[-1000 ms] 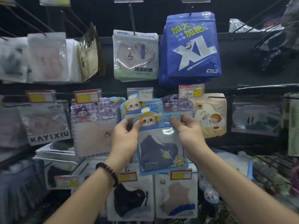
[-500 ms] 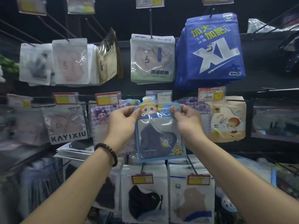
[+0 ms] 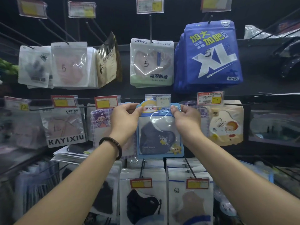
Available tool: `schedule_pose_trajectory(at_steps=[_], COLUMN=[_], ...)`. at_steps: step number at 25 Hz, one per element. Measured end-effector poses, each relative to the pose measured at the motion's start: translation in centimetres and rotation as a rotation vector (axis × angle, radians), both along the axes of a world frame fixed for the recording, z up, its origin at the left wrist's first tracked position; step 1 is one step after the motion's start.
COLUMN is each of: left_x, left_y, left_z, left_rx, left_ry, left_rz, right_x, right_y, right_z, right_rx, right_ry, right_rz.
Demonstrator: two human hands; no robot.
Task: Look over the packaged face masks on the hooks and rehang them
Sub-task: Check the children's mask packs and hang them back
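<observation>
Left hand (image 3: 125, 117) and right hand (image 3: 186, 120): each pinches a top corner of the blue mask packet (image 3: 159, 135), thumbs in front, fingers curled behind. Beaded bracelet (image 3: 112, 147) on the left wrist.

Change: a second ago the packet sat lower in the hands, out in front of the row, with its cartoon header well below the clear price tag (image 3: 157, 100). Now it is lifted, header tucked right under that tag, middle row, centre. Reads as the rehang under way, with the look-over of this one done. The hanging hole and hook tip are hidden behind the tag, so I cannot tell whether it is threaded yet.

Just left, partly behind the left hand: a purple packet (image 3: 100, 120). Just right: a cream packet (image 3: 225, 124) with a cartoon child. Further left, a KAYIXIU pack (image 3: 65, 127).

Row above: pale green UPF100+ pack (image 3: 151, 62) and a thick stack of blue XL bags (image 3: 209, 54). Row below, nearer: black mask pack (image 3: 142, 203) and brown mask pack (image 3: 190, 205).

All hang on wire hooks (image 3: 150, 28) from a black back panel (image 3: 123, 21). Dim shop aisle, red-and-yellow price labels.
</observation>
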State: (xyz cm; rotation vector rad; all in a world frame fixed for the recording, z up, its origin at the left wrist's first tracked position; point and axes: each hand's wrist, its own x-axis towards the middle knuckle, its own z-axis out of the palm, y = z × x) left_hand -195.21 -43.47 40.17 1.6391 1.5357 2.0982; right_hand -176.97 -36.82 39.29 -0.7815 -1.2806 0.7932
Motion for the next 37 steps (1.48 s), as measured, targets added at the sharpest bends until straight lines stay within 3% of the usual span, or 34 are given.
schedule_pose_trajectory(at_steps=[27,33,37], left_x=[0.6,0.4,0.5], left_y=[0.5,0.3,0.9], left_z=[-0.2,-1.2,-2.2], left_rx=[0.002,-0.029,0.044], left_ry=[-0.001,0.061,0.241], left_rz=[0.119,0.181,0.292], right_x=[0.5,0.1,0.7], right_y=[-1.5,-1.2,-0.9], right_z=[1.1,0.7,-0.3], right_rx=[-0.085,0.005,0.087], right_ry=[0.033,-0.164,-0.318], right_rz=[-0.041,-0.185,-0.319])
